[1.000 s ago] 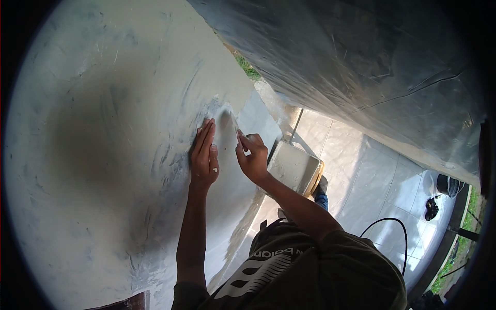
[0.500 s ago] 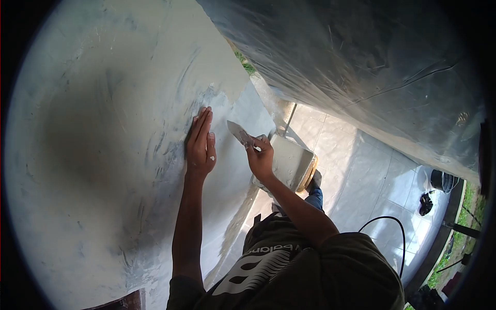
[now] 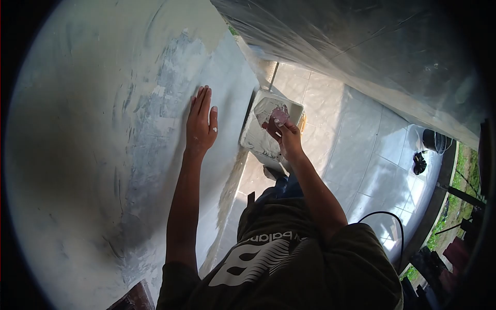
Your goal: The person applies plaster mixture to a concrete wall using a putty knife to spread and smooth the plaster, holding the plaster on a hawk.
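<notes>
My left hand (image 3: 201, 121) lies flat against the pale wall (image 3: 155, 119), fingers straight and together, with a white smear on the thumb. Between finger and thumb, my right hand (image 3: 288, 138) grips a small flat scraper (image 3: 279, 114) with a pinkish face. It is over a white rectangular tray (image 3: 298, 107) holding pale wet filler (image 3: 263, 142), and the scraper's edge meets the filler there. Grey-blue patches and streaks of filler mark the wall around my left hand. Part of the scraper is hidden by my right fingers.
Clear plastic sheeting (image 3: 361, 41) hangs along the upper right. Below it runs a tiled floor (image 3: 356, 139) with a black bucket (image 3: 436, 140), a dark crumpled item (image 3: 419, 163) and a black cable (image 3: 397, 217). Grass shows beyond the floor's edge.
My right hand has moved with the scraper from beside the wall to the tray. My left hand stays flat on the wall, while the view has shifted.
</notes>
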Demonstrator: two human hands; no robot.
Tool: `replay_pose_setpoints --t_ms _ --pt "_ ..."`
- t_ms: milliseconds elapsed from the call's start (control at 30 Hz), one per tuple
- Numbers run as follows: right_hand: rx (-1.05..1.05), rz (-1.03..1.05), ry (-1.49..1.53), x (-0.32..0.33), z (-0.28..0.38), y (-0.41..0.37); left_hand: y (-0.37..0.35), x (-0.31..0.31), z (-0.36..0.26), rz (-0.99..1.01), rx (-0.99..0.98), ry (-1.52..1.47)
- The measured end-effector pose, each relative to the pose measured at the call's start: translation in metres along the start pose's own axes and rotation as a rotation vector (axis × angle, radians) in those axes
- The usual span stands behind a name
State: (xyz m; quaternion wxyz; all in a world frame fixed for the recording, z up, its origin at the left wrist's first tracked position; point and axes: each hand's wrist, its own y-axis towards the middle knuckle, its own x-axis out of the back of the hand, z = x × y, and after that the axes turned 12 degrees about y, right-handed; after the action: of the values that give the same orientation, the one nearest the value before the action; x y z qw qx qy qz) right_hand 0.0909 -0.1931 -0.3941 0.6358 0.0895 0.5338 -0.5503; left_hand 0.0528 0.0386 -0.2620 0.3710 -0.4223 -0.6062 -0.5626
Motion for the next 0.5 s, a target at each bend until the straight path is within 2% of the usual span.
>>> replay_pose_setpoints --t_ms 300,500 --pt "-0.093 0.006 -0.122 0.050 -0.002 0.014 -0.057 -0.050 -0.016 0.159 0.166 -0.075" --pt "-0.106 -0.041 -0.303 0.107 -0.009 0.043 -0.098 -0.101 -0.022 0.259 0.252 -0.137"
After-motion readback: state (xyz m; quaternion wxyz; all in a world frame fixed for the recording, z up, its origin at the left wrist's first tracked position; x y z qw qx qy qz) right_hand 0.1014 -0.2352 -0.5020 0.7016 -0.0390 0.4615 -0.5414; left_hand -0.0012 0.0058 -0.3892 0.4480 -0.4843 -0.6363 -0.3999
